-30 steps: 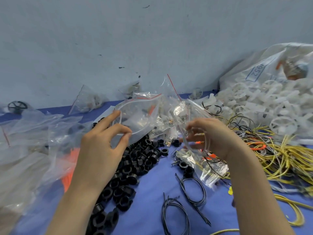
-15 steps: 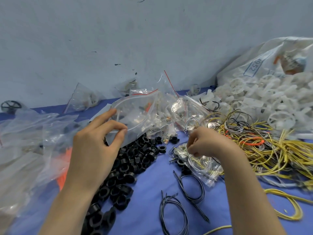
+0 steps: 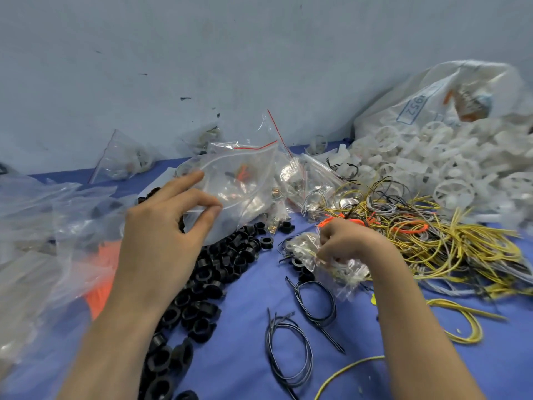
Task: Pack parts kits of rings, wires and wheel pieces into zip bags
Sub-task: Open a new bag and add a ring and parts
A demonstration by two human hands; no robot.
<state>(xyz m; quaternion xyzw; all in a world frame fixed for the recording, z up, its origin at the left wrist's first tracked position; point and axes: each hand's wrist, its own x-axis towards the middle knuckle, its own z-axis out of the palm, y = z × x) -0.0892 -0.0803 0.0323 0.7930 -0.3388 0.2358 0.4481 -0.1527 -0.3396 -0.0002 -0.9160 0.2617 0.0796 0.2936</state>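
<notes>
Clear zip bag [image 3: 245, 180] pinched between thumb and fingers of left hand [image 3: 161, 241]; small filled bag [image 3: 302, 249] gripped by curled right hand [image 3: 352, 241].
The red seal edge is turned up, away from the pinch; the long axis runs rightward. A heap of black rings [image 3: 225, 267] is found below the pinch, with yellow wires [image 3: 461, 243] beyond the right hand.

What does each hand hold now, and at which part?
The left hand pinches the zip bag at its left side. The right hand grips the small bag at its upper side.
</notes>
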